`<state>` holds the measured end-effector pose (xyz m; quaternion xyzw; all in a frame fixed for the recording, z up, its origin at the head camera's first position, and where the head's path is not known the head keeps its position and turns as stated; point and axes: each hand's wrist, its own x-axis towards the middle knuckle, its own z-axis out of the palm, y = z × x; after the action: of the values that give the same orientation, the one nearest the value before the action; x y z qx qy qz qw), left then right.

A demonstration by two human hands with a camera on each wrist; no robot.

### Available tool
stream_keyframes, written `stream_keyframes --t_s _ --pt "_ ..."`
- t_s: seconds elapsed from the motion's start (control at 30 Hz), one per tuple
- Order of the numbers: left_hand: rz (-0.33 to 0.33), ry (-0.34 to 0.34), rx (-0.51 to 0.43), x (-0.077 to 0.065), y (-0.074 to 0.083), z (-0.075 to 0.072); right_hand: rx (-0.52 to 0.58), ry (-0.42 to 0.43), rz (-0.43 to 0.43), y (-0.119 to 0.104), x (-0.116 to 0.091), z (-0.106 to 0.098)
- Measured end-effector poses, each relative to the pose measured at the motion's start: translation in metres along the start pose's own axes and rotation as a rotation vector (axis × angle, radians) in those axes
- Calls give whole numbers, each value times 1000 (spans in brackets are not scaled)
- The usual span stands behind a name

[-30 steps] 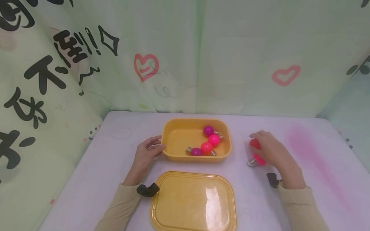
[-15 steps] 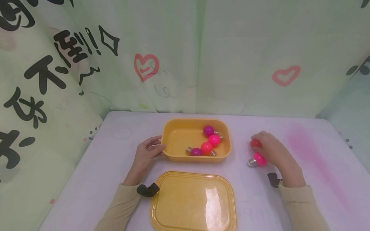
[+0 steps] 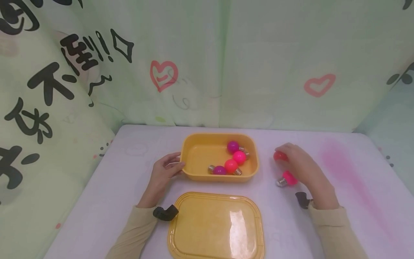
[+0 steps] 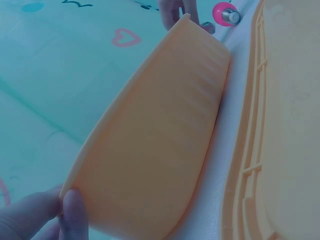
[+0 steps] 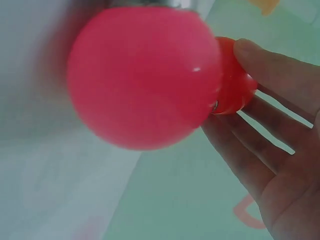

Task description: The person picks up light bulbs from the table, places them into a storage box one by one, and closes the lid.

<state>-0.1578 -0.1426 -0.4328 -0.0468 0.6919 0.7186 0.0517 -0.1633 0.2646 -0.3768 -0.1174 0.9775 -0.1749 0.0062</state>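
Observation:
In the head view my left hand (image 3: pixel 163 175) pinches the left wall of a yellow plastic tub (image 3: pixel 198 154); the left wrist view shows thumb and fingers (image 4: pixel 75 215) at its rim. Several toy light bulbs with silver screw bases lie inside, among them a purple bulb (image 3: pixel 233 146) and a pink bulb (image 3: pixel 239 157). To the tub's right, my right hand (image 3: pixel 300 163) holds a red bulb (image 3: pixel 280 155) between thumb and fingers; its base is hidden. Just below that hand, another pink bulb (image 3: pixel 289 178) lies on the table, large in the right wrist view.
A yellow lid (image 3: pixel 207 226) lies flat in front of the tub, close to my left sleeve (image 3: pixel 139 223). The white table (image 3: pixel 362 201) ends at the back against a green printed curtain (image 3: pixel 258 72).
My right hand has gripped the red bulb and shifted slightly left with it, away from the pink bulb on the table. The left hand and tub stay in place.

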Motion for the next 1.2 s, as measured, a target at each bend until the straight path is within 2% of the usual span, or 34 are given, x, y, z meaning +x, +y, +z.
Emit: stream_keyframes --t_s 0.4,0.7,0.9,1.2 --pt "-3 -4 -2 -1 2 0 25 21 -15 -26 3 -9" --pt "2 -5 2 0 1 0 53 56 -109 -42 5 -10" --pt "0 -4 3 0 1 0 33 85 -176 -47 10 -6" --pt "-7 0 1 0 1 1 50 96 -225 -62 13 -5"
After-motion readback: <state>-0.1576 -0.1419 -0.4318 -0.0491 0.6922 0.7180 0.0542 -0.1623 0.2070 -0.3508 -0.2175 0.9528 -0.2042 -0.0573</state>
